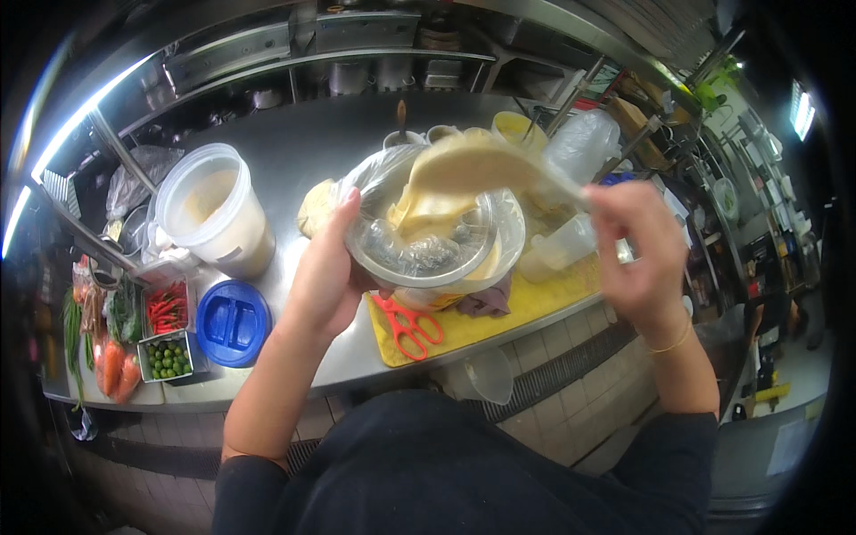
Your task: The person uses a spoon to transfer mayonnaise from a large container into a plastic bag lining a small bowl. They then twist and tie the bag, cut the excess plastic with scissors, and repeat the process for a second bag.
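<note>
My left hand (328,274) grips the rim of a metal bowl (428,275) lined with clear plastic film, tilted over a white tub (513,234). In my right hand (635,247) is the thin handle of a blurred spatula or ladle (468,164), its broad head coated in pale yellow paste above the bowl. More of the paste (428,217) lies on the film. The tub's lower part is hidden behind the bowl. Below it, red-handled scissors (409,329) rest on a yellow cutting board (468,331), beside a dark cloth (487,299).
Left on the steel counter (294,124) stand a large plastic bucket (231,234), a blue lid (233,324), red chillies (166,307), green limes (168,360) and bagged carrots (115,371). Behind the bowl are several cups and a yellow container (518,130). A plastic jug (565,241) lies at the right.
</note>
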`<state>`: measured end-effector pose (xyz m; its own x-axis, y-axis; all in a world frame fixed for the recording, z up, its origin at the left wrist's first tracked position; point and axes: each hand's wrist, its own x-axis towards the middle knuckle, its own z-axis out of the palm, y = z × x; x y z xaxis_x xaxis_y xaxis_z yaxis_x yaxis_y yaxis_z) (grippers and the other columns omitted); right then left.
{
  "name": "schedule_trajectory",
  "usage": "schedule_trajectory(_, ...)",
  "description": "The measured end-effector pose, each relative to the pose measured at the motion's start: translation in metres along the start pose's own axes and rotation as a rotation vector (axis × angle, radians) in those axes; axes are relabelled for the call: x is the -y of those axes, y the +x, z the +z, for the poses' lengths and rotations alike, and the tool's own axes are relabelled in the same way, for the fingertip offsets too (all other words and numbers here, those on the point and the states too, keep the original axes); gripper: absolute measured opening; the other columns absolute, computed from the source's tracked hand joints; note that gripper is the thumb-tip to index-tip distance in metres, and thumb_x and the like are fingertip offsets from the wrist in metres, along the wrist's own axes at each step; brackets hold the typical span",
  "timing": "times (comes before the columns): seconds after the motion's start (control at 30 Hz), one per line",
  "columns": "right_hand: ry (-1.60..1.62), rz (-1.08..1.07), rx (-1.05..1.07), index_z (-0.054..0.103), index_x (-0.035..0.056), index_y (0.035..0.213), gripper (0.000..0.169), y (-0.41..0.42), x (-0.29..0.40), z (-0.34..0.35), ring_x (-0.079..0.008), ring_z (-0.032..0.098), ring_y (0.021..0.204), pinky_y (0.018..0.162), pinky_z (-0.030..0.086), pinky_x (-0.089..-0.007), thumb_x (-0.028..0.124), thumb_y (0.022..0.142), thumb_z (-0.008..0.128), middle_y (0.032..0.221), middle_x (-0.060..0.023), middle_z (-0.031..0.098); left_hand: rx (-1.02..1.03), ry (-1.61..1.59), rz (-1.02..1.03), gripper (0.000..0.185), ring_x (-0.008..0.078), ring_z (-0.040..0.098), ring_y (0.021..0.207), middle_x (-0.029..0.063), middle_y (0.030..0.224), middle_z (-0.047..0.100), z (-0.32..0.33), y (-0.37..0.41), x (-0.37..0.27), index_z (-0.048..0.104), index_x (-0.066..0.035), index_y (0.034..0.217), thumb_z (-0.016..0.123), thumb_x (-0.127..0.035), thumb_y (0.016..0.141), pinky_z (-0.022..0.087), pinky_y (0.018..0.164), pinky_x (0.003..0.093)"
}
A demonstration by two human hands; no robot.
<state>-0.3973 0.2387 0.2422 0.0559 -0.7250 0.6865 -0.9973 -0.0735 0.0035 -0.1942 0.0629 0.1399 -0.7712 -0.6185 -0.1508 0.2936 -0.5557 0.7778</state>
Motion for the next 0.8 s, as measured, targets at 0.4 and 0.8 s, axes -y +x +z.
schedule_trajectory(0.4, -0.118, 0.147, 0.592, 0.064, 0.0013, 0.089, 0.014, 0.020, -0.031, 0.058, -0.0321, 0.064, 0.079, 0.069, 0.052, -0.0378, 0.008, 0.077, 0.057, 0.089, -0.0166, 0.064, -0.254, -0.159, 0.204, 0.046, 0.0212, 0.065, 0.089, 0.0134, 0.117, 0.059, -0.068, -0.072, 0.029, 0.042, -0.004, 0.130, 0.036, -0.038, 0.100, 0.052, 0.062, 0.0321)
schedule_trajectory(0.8, -0.076, -0.303, 1.098, 0.066, 0.0027, 0.081, 0.014, 0.027, -0.030, 0.211, -0.0330, 0.065, 0.081, 0.071, 0.051, -0.0409, 0.012, 0.070, 0.061, 0.085, -0.0165, 0.066, -0.456, -0.309, 0.163, 0.051, 0.0250, 0.050, 0.121, 0.0170, 0.132, 0.049, -0.080, -0.128, 0.085, 0.039, 0.004, 0.134, 0.035, -0.034, 0.101, 0.039, 0.103, 0.0376)
